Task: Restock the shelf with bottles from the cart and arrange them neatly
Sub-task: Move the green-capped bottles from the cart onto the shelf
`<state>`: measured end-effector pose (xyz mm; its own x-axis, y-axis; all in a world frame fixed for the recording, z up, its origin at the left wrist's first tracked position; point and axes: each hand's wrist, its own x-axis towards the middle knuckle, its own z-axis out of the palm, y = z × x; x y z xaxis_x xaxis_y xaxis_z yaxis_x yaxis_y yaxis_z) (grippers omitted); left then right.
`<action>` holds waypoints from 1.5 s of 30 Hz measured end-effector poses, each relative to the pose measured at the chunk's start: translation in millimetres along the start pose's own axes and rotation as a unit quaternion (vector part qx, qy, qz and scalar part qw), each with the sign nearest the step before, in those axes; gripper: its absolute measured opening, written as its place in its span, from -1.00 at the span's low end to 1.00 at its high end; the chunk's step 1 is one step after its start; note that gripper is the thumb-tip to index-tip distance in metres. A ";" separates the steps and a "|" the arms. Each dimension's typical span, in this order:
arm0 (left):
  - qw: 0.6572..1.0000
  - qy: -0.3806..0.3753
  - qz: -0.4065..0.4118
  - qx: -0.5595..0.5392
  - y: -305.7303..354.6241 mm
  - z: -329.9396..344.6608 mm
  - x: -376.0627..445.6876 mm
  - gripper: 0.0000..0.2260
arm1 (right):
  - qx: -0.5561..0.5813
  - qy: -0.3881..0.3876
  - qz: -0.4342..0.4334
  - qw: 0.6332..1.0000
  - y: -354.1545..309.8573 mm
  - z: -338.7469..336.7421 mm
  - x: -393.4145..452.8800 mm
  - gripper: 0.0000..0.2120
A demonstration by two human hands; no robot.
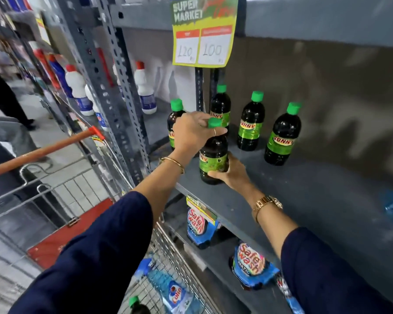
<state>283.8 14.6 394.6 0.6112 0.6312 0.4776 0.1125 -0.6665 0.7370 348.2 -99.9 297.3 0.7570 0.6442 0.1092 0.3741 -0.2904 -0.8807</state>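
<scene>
A dark bottle (213,155) with a green cap and green "Sunny" label stands near the front edge of the grey shelf (315,200). My left hand (195,132) grips its neck just under the cap. My right hand (232,172) wraps its lower body from the right. Several more bottles of the same kind stand behind it on the shelf: one at the left (174,125), one at the back (220,107), and two to the right (251,123) (283,137). In the cart (168,245) at the bottom lies another green-capped bottle (136,305).
A blue Colin bottle (173,288) lies in the cart, whose orange handle (43,150) juts left. Blue Safe Wash pouches (251,266) sit on the lower shelf. White bottles (145,91) fill the neighbouring bay beyond a grey upright (123,98). A price sign (204,32) hangs above. A person (2,94) stands far left.
</scene>
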 end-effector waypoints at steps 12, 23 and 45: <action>0.991 -0.021 -0.095 -0.095 -34.6 -23.7 -33.4 -0.57 | -0.053 0.224 0.051 0.972 8.5 36.4 -50.8 -0.54; 0.967 0.021 -0.253 0.002 -177.9 -87.4 -156.0 -0.79 | -0.133 0.058 -0.168 0.975 6.0 174.1 -148.5 -0.86; 0.732 -0.235 -0.638 0.044 -386.3 -33.0 -358.1 -0.71 | -0.182 -0.368 0.305 0.859 168.2 321.3 -263.1 -0.53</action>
<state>-4.4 59.1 -45.3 0.1644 0.5695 -0.8054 0.8644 0.3101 0.3957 39.8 -90.8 -27.6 0.3777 0.5286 -0.7602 0.2721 -0.8482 -0.4545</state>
